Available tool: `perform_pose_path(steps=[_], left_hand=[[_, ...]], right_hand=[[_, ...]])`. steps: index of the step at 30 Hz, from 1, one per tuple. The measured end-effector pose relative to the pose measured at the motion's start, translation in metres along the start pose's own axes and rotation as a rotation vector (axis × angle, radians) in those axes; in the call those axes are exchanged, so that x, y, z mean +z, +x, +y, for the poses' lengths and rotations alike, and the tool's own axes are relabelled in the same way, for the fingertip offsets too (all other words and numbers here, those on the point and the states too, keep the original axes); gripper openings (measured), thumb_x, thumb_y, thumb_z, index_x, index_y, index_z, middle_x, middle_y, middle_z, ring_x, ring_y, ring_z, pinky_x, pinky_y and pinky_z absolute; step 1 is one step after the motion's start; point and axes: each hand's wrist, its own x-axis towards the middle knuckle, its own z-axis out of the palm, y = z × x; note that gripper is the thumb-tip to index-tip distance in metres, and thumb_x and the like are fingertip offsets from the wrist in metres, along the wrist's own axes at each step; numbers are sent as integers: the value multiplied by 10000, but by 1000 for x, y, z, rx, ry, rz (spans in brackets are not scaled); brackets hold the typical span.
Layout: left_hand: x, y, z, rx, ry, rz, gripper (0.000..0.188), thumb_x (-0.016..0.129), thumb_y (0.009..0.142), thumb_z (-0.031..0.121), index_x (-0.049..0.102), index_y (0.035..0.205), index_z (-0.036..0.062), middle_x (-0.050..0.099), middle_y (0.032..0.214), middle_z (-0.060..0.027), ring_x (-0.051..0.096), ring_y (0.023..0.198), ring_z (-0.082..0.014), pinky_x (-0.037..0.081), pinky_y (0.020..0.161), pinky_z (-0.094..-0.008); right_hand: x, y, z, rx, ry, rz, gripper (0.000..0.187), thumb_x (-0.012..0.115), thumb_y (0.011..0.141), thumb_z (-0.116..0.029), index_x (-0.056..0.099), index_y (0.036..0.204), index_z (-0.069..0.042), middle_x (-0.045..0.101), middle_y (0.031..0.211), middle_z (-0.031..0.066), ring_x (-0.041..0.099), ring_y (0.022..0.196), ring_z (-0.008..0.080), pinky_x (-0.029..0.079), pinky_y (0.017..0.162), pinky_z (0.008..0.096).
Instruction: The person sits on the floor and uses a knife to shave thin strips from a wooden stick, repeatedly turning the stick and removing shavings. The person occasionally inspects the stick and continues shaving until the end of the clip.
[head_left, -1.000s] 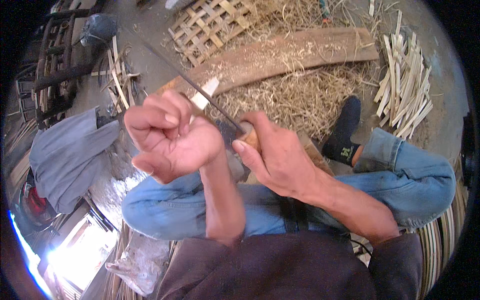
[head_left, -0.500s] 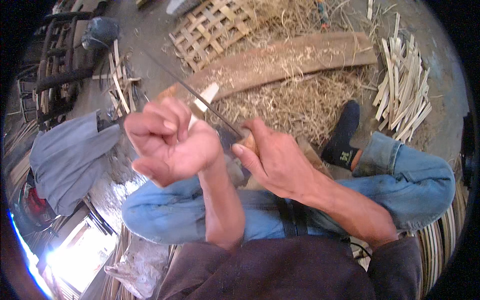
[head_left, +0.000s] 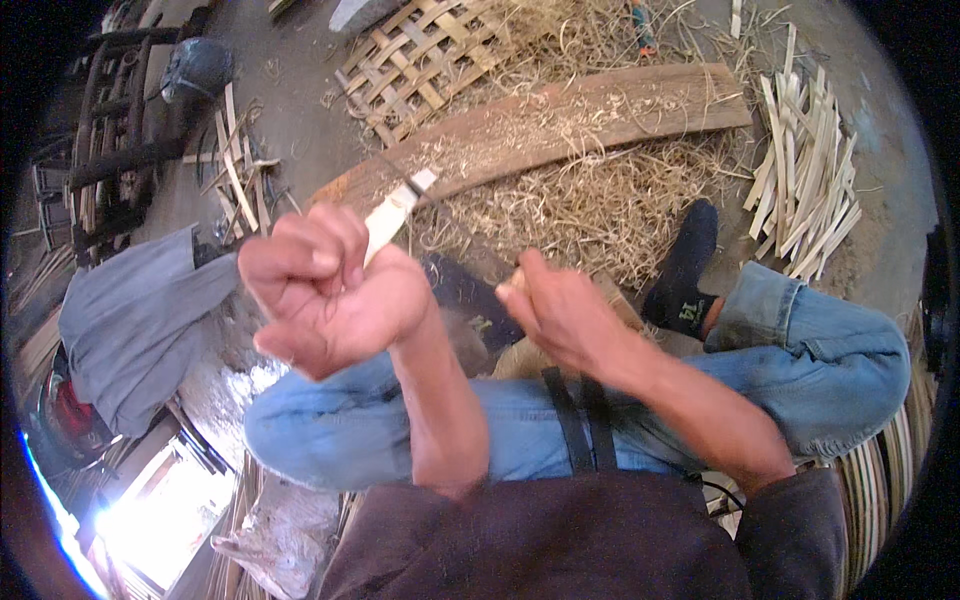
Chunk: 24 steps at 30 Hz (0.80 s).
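My left hand [head_left: 325, 290] is turned palm up with its fingers curled around a pale bamboo strip [head_left: 390, 218]. The strip's flat end sticks out past the fingers, angled up and to the right. In front of my lap, my right hand [head_left: 578, 318] is closed on the light wooden handle of a knife [head_left: 516, 280]. Its long, thin, dark blade runs left toward the strip and crosses it near the upper end; the middle of the blade is smeared by motion.
Beyond my hands lies a curved wooden plank [head_left: 600, 115], littered with shavings. Curly shavings [head_left: 590, 220] heap up before it. A woven lattice panel [head_left: 425, 65] lies behind. Pale strips [head_left: 795, 170] are piled at right, a few more [head_left: 235, 165] at left. Grey cloth [head_left: 140, 320] hangs left.
The knife blade has swung lower and now lies across the strip. My right hand has moved slightly right and down. My left hand has shifted a little left, exposing more of the strip.
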Motion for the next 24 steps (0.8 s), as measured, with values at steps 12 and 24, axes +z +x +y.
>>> perform_pose_path(steps=[12, 24], left_hand=[[13, -5, -1, -19, 196, 125, 628, 456, 895, 645, 385, 704, 51, 313, 542, -13, 245, 437, -66, 151, 407, -213], [3, -1, 11, -4, 68, 107, 619, 421, 912, 637, 378, 684, 63, 313, 537, 1, 213, 417, -51, 154, 395, -207]], right_hand=[[-18, 0, -42, -162, 93, 86, 276, 571, 921, -223, 416, 987, -4, 605, 810, 259, 597, 734, 471, 482, 611, 533], [-13, -11, -20, 94, -104, -151, 301, 559, 929, -252, 437, 986, 18, 605, 802, 249, 606, 751, 467, 491, 641, 528]])
